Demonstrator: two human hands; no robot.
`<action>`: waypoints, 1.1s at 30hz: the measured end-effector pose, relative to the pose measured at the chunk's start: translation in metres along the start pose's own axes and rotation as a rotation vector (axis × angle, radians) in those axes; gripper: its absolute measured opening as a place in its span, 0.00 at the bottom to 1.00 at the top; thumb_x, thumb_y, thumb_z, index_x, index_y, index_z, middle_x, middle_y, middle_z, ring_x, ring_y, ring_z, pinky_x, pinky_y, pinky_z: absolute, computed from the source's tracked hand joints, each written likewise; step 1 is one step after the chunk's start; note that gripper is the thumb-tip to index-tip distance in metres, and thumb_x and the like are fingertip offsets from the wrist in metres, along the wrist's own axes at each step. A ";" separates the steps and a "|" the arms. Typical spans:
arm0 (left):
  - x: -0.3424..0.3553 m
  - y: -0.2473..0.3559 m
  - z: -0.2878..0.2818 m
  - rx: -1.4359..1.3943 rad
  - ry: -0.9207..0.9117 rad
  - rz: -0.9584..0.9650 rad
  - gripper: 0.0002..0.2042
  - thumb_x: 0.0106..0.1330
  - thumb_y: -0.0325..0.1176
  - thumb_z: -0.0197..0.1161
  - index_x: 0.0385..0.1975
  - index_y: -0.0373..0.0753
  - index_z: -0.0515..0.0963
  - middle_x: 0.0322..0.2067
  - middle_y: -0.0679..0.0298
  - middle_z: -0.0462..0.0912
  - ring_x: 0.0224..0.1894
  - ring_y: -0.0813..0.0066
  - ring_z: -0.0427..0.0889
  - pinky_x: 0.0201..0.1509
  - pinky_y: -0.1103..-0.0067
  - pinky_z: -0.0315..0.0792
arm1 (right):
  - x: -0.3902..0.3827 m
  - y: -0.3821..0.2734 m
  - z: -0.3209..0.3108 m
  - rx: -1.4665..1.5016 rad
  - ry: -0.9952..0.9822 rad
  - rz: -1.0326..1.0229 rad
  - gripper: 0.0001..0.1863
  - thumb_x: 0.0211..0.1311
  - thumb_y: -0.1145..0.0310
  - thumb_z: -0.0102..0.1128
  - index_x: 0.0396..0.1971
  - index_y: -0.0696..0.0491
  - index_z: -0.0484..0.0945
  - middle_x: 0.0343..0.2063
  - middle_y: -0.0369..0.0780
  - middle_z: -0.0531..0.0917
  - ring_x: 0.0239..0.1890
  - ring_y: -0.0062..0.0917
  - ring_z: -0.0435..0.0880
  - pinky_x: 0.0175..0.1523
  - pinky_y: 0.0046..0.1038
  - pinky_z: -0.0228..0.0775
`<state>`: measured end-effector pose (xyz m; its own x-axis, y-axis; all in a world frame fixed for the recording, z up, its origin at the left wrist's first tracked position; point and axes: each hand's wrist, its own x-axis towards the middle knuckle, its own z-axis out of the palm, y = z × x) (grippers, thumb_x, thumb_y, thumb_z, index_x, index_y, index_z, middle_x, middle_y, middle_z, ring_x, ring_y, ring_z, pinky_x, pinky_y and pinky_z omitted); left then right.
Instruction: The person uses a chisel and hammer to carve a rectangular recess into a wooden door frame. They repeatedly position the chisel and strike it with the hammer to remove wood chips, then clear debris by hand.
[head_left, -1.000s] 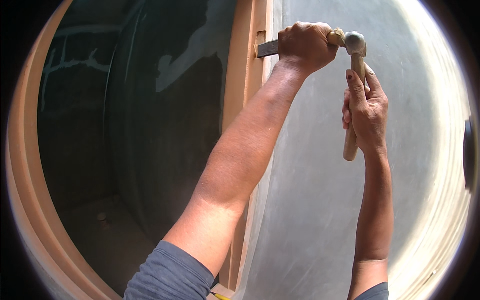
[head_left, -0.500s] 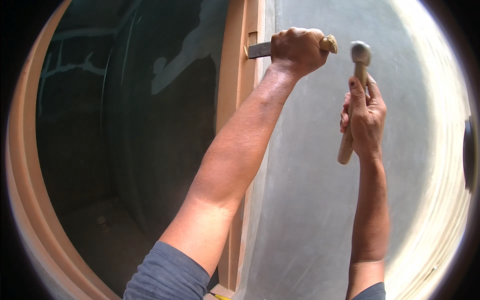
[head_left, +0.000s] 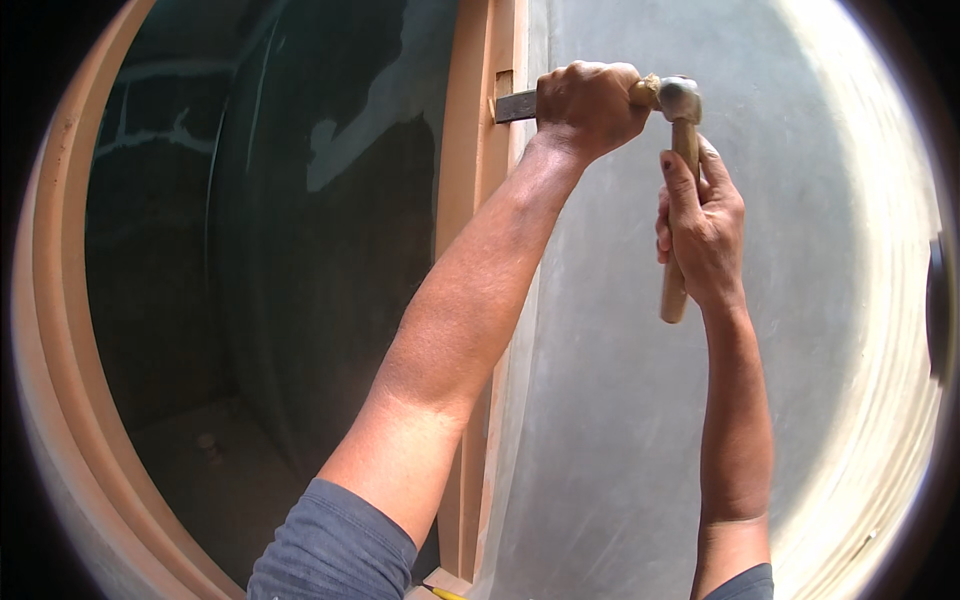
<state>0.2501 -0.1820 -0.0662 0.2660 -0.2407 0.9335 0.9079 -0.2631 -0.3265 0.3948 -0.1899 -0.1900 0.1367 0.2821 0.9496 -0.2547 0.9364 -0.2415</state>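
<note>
My left hand point(head_left: 592, 112) is closed round the handle of a wood chisel point(head_left: 517, 106). Its flat metal blade points left, and the tip meets a shallow notch in the wooden door frame point(head_left: 472, 200). The worn, frayed butt of the handle sticks out to the right of my fist. In my right hand point(head_left: 708, 225) is a hammer point(head_left: 680, 105) with a rounded metal head and a wooden shaft, held upright. The hammer head is up against the butt of the chisel handle.
A smooth grey wall point(head_left: 620, 400) lies right of the frame. Through the opening on the left is a dark room point(head_left: 170, 300), bounded by another wooden jamb point(head_left: 75, 300). A yellow tool point(head_left: 445, 592) lies at the foot of the frame.
The hammer has swung left, from a gap beside the chisel to its handle's butt. My left hand keeps its grip on the chisel, its place almost unchanged.
</note>
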 end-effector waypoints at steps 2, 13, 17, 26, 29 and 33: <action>0.001 -0.004 0.000 0.037 -0.034 -0.006 0.17 0.66 0.55 0.62 0.26 0.50 0.87 0.22 0.62 0.86 0.29 0.55 0.88 0.37 0.62 0.80 | 0.007 -0.011 -0.004 -0.045 -0.081 0.081 0.28 0.76 0.55 0.61 0.65 0.57 0.72 0.19 0.29 0.73 0.13 0.09 0.70 0.14 0.18 0.63; 0.008 -0.024 0.016 0.021 0.077 0.073 0.13 0.64 0.52 0.67 0.25 0.52 0.87 0.22 0.65 0.87 0.27 0.62 0.88 0.35 0.65 0.81 | -0.004 0.014 -0.011 -0.019 0.016 -0.030 0.25 0.76 0.54 0.61 0.62 0.57 0.74 0.18 0.30 0.73 0.13 0.09 0.70 0.15 0.18 0.64; 0.004 -0.021 0.015 0.022 0.053 0.061 0.16 0.64 0.55 0.68 0.26 0.51 0.88 0.23 0.65 0.88 0.30 0.62 0.89 0.37 0.65 0.82 | -0.006 0.017 -0.010 0.020 0.110 -0.111 0.22 0.76 0.55 0.60 0.59 0.55 0.75 0.21 0.31 0.74 0.15 0.10 0.72 0.17 0.18 0.65; -0.005 -0.009 0.002 -0.002 0.049 0.071 0.15 0.64 0.55 0.67 0.27 0.52 0.88 0.23 0.65 0.88 0.29 0.61 0.89 0.38 0.65 0.82 | -0.006 0.015 0.000 -0.171 -0.027 -0.097 0.25 0.76 0.55 0.61 0.63 0.55 0.74 0.19 0.30 0.74 0.14 0.10 0.72 0.16 0.19 0.67; -0.004 -0.011 0.002 -0.003 0.043 0.057 0.14 0.63 0.53 0.66 0.25 0.53 0.88 0.22 0.65 0.87 0.28 0.61 0.88 0.37 0.65 0.81 | -0.006 0.013 -0.001 -0.031 0.012 -0.069 0.28 0.74 0.54 0.63 0.65 0.55 0.73 0.18 0.29 0.74 0.13 0.09 0.71 0.15 0.17 0.66; -0.002 -0.009 0.004 0.006 0.069 0.067 0.13 0.63 0.53 0.66 0.26 0.53 0.88 0.22 0.65 0.87 0.28 0.61 0.89 0.38 0.65 0.81 | -0.003 0.027 0.003 0.127 0.101 -0.178 0.28 0.74 0.53 0.63 0.65 0.56 0.73 0.18 0.29 0.74 0.13 0.08 0.71 0.14 0.17 0.66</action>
<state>0.2425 -0.1753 -0.0647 0.3035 -0.3211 0.8971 0.8908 -0.2385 -0.3867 0.3849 -0.1661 -0.1988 0.2841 0.1402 0.9485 -0.3349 0.9414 -0.0388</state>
